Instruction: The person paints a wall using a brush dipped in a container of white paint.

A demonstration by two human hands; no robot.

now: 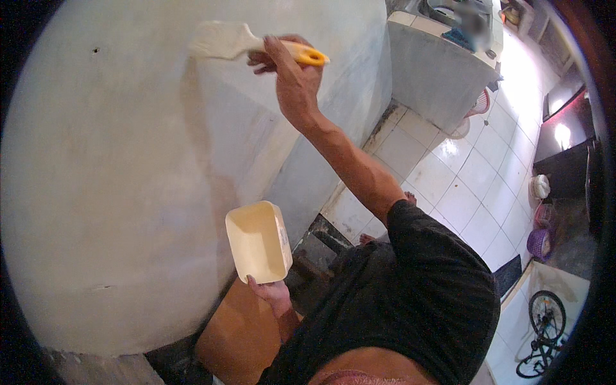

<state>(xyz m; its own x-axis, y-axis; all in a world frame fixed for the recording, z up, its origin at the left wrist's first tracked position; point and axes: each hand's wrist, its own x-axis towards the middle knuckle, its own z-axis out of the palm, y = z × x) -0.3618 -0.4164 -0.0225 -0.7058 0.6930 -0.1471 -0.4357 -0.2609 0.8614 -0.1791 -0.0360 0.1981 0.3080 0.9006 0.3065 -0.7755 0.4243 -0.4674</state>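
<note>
Up at the wall, my right hand (296,77) is closed around the yellow-orange handle of a wide paintbrush (226,41). Its pale, paint-coated bristles point left and appear to touch the pale wall (115,179). Lower down, close to that wall, my left hand (273,295) grips a cream rectangular plastic tub (253,240) by its near end, thumb over the rim. The tub's mouth faces up, and its inside is the same pale cream; how much paint lies in it I cannot tell.
A grey counter (436,70) with tiled edging stands beyond the wall, a pink basket (480,102) beside it. White floor tiles (449,186) run along the right. Farther off are a purple basket (539,244) and a bicycle (547,317). A small hole (95,50) marks the wall.
</note>
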